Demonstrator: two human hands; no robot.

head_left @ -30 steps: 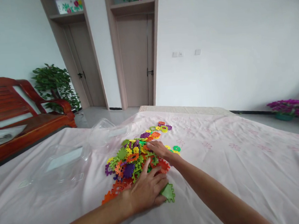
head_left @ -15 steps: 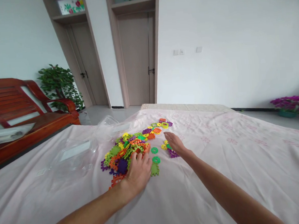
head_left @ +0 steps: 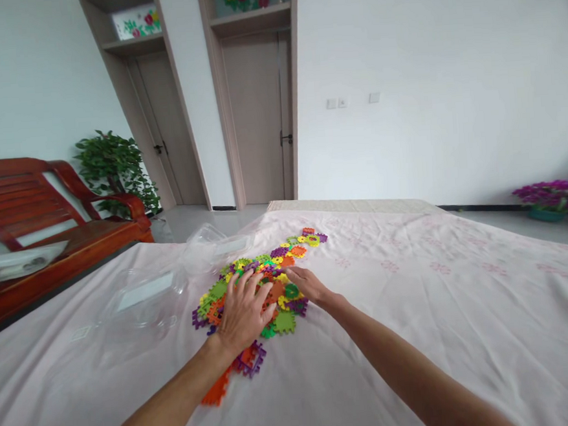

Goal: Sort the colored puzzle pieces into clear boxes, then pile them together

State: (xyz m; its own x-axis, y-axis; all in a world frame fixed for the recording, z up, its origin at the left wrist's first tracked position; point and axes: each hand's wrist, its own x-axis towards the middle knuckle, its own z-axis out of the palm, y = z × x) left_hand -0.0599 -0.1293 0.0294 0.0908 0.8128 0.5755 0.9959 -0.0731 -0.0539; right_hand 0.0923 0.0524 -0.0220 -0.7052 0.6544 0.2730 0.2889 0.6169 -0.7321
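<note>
Plastic interlocking toy pieces (head_left: 218, 289) in green, orange, purple and yellow lie heaped on a pale pink sheet. My left hand (head_left: 245, 310) rests over the middle of the heap, fingers spread, palm down. At the heap's right side, my right hand (head_left: 311, 286) is held edge-on with its fingers stretched out, touching or very near the pieces. A light green square piece (head_left: 284, 322) lies just right of my left hand. Nearer to me are a purple piece (head_left: 258, 363) and an orange piece (head_left: 217, 389). Pieces beneath my left palm are hidden.
Left of the heap stand clear plastic containers (head_left: 144, 300) with white labels. The pink flowered sheet (head_left: 418, 320) spreads wide to the right. Beyond it are a wooden bench (head_left: 65, 218), a leafy plant (head_left: 113, 170), doors (head_left: 258, 117) and purple flowers (head_left: 555, 194).
My right hand has moved left, and the loose pieces beside it now lie against the heap. My left hand has shifted left and its fingers have spread. Some pieces have slid toward me.
</note>
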